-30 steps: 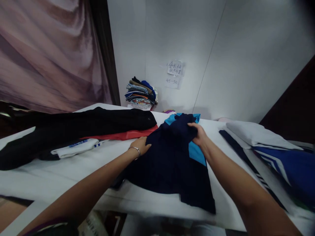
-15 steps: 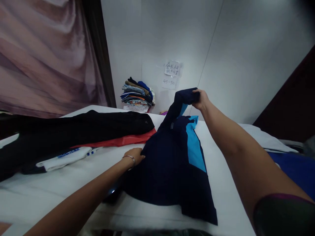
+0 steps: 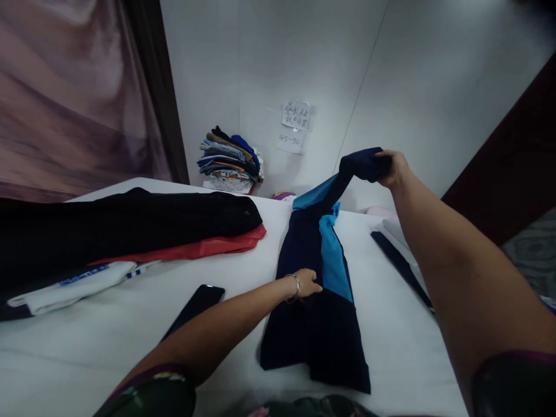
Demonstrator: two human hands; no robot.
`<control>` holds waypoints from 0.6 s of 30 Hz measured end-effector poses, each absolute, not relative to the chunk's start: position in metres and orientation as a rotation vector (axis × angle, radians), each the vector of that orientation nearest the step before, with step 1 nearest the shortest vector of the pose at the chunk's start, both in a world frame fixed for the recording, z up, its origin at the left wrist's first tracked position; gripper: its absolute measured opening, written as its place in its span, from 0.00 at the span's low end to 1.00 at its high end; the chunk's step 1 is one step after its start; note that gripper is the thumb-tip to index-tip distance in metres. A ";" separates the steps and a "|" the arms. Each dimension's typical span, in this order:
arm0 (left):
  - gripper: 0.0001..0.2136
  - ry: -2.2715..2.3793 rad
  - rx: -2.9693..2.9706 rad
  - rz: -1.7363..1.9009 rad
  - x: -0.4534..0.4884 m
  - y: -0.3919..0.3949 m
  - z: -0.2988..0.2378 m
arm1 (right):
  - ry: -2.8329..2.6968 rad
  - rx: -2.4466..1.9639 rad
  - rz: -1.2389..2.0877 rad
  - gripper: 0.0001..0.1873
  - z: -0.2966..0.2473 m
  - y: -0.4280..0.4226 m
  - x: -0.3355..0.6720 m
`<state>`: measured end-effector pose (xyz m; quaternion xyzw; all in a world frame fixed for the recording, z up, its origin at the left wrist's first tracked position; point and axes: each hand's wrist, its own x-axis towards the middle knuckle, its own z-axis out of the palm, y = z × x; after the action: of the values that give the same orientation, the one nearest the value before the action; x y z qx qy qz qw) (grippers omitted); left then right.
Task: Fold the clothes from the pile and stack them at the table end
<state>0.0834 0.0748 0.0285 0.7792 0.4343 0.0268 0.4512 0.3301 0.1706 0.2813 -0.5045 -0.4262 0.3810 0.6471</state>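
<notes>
A navy jacket with bright blue panels lies lengthwise on the white table, its left side folded in toward the middle. My left hand, with a bracelet at the wrist, is closed on the folded cloth at the jacket's centre. Up at the far right, my right hand grips the end of a raised navy sleeve. That sleeve stretches from the shoulder, clear of the table. Folds hide some of the left fingertips.
Black clothing lies over a red garment at the left, beside a folded white garment. A phone rests near my left forearm. Stacked clothes stand by the wall; folded clothing lies at right.
My left hand has moved right, bringing the jacket's left side inward. The right hand has carried the sleeve end to the right. More of the phone now shows.
</notes>
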 end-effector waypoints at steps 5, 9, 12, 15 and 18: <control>0.10 0.891 1.490 0.199 0.095 0.061 0.002 | -0.882 -1.326 0.908 0.07 0.261 0.153 0.343; 0.10 0.902 1.400 0.602 0.071 0.080 0.012 | -1.058 -1.454 0.880 0.05 0.260 0.139 0.337; 0.09 1.029 1.223 0.787 0.051 0.102 0.021 | -1.374 -1.562 0.900 0.09 0.264 0.117 0.312; 0.12 1.055 1.020 0.805 0.039 0.118 0.019 | -1.858 -1.668 0.855 0.17 0.243 0.087 0.268; 0.20 0.974 0.741 0.788 0.039 0.124 0.007 | -2.351 -1.706 0.549 0.27 0.184 0.054 0.216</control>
<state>0.0391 0.1240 0.0065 0.3387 0.4451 0.3602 0.7466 0.2163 0.0539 0.1843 -0.5745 -0.7920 0.1848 0.0925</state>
